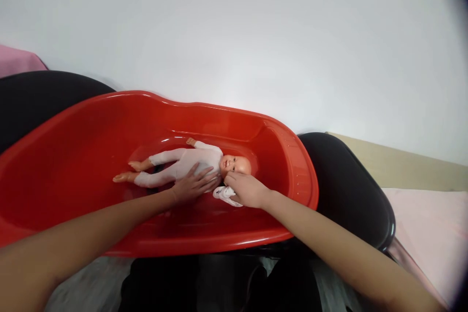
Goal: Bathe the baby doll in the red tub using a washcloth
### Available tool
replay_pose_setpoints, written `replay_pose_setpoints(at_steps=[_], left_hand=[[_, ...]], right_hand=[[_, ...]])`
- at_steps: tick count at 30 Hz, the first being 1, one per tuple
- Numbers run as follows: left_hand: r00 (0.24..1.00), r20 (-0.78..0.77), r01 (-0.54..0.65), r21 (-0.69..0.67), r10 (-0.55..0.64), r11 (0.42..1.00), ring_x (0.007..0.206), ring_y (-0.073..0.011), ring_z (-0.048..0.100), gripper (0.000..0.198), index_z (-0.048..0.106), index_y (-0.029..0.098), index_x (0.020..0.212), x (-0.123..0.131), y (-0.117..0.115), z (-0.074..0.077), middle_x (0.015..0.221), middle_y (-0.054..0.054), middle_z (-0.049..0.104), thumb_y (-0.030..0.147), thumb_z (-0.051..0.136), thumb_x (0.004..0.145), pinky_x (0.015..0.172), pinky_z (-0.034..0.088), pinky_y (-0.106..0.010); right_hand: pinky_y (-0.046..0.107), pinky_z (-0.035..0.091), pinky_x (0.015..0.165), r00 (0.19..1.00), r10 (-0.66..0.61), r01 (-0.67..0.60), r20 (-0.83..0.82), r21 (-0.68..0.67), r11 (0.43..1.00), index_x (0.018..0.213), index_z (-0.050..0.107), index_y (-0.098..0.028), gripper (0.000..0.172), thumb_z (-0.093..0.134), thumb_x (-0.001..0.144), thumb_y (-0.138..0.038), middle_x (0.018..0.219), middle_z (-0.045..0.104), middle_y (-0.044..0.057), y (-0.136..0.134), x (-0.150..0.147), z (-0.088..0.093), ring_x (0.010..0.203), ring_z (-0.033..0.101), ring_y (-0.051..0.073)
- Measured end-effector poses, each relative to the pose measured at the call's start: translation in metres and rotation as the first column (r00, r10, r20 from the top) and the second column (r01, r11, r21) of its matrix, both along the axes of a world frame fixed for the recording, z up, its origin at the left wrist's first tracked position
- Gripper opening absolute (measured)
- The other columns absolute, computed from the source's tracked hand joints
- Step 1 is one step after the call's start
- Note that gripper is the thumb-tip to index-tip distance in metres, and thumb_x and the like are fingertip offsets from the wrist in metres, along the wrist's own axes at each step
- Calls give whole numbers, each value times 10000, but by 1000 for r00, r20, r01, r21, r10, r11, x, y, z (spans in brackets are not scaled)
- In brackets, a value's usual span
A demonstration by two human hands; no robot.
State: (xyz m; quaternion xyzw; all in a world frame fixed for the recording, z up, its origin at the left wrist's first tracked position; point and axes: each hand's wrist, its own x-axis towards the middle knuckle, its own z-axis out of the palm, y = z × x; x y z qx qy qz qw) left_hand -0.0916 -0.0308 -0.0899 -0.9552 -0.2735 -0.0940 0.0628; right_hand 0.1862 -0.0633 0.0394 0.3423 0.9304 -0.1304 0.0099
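A baby doll point(190, 161) in a white suit lies on its back inside a red plastic baby tub point(73, 156), head to the right. My left hand point(192, 185) rests flat on the doll's body, fingers spread. My right hand point(244, 189) is closed around a small white cloth point(224, 195) and presses it against the side of the doll's head point(237, 163).
The tub rests across two black chair seats, one at left point(36, 97) and one at right point(347, 185). A white wall stands behind. Pink fabric point(18, 61) shows at far left, a pale pink surface point(427, 234) at right.
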Motion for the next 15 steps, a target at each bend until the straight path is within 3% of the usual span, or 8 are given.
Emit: replay_pose_setpoints(at_steps=[3,8,12,15], left_hand=[[1000,13,-4,70,3,998,1558,-363,464,532,604,295,1571,1,14,-3,1641,-98,558,120,456,1092,1276,219,-771],[993,87,-93,153,80,984,1521,-378,517,466,682,275,1489,-2,32,1,1608,-172,580,130,521,1076,1213,376,-731],[991,92,-108,168,94,980,1480,-393,557,448,722,214,1421,2,39,18,1569,-211,606,96,495,1053,1178,437,-675],[985,69,-165,130,157,978,1448,-393,577,458,709,173,1423,9,43,39,1559,-222,611,95,462,1044,1166,454,-621]], right_hand=[[391,521,1001,999,33,-35,39,47,998,1129,632,-160,194,735,983,-234,1182,685,122,-2,-2,-2,1135,640,266],[426,483,1057,972,168,-190,165,131,973,1189,637,-137,219,673,1041,-296,1207,673,126,-7,-6,-7,1082,636,258],[395,480,923,923,261,-321,283,191,928,1189,643,-164,145,543,1098,-216,1178,679,113,-11,-13,-13,1063,620,242],[366,438,822,871,364,-457,329,273,847,1163,652,-180,196,464,1117,-151,1119,691,97,-8,-20,-21,1048,606,230]])
